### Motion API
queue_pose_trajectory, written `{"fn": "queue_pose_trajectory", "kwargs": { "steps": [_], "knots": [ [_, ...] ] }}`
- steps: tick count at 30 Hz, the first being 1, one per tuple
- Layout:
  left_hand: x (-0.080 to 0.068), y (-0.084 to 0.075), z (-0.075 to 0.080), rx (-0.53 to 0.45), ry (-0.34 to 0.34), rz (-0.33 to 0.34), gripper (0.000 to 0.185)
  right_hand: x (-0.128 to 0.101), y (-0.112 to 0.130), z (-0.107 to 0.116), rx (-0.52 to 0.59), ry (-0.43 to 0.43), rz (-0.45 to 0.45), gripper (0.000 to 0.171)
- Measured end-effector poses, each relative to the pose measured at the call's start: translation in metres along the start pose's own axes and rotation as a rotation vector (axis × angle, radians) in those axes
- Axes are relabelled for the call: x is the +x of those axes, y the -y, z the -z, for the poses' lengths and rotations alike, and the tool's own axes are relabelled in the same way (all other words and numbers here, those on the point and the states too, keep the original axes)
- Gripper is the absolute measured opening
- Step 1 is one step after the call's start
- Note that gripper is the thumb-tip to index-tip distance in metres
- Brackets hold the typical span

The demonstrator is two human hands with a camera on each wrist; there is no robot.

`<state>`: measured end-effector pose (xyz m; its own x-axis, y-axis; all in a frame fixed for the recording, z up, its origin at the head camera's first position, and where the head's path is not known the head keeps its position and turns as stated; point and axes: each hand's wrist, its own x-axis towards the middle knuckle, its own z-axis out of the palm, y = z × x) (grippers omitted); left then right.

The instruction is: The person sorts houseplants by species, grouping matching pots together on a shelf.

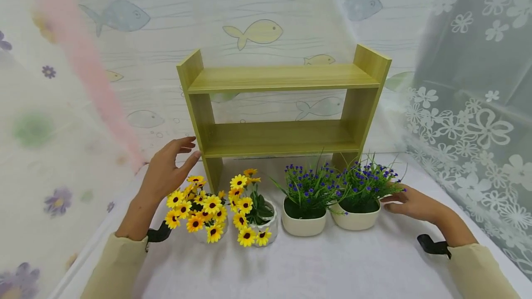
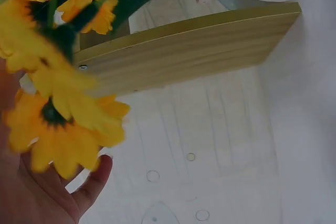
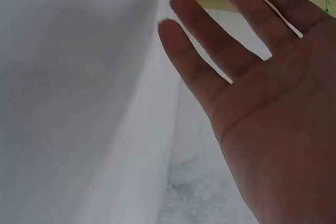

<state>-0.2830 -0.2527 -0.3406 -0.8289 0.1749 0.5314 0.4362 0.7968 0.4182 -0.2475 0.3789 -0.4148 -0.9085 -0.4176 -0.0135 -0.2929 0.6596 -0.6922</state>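
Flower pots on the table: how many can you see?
4, in a row before the shelf: two yellow-flower pots at left, two purple-flower pots at right. None seem hidden.

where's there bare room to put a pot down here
Both boards of the wooden shelf are bare. The white table is free in front of the pots, between the two sleeves. It is crowded under the shelf: yellow flower pots and purple flower pots stand side by side, left hand and right hand flanking.

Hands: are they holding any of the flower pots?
No. The left hand hangs open above the yellow flowers; the right hand, open, reaches beside the rightmost purple flower pot.
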Motion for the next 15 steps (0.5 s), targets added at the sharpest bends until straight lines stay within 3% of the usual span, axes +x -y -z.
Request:
{"fn": "queue_pose_trajectory", "kwargs": {
  "steps": [4,9,15],
  "knots": [
    [0.004,-0.002,0.001,-0.037,0.014,-0.014,0.056,0.001,0.005,-0.002,-0.011,0.086,-0.037,0.075],
    [0.01,-0.005,0.001,-0.078,0.001,-0.03,0.052,0.005,0.009,-0.008,-0.1,0.072,-0.059,0.081],
    [0.013,-0.009,-0.004,-0.09,-0.011,-0.018,0.052,0.007,0.011,-0.019,-0.097,0.04,-0.028,0.089]
  ]
}}
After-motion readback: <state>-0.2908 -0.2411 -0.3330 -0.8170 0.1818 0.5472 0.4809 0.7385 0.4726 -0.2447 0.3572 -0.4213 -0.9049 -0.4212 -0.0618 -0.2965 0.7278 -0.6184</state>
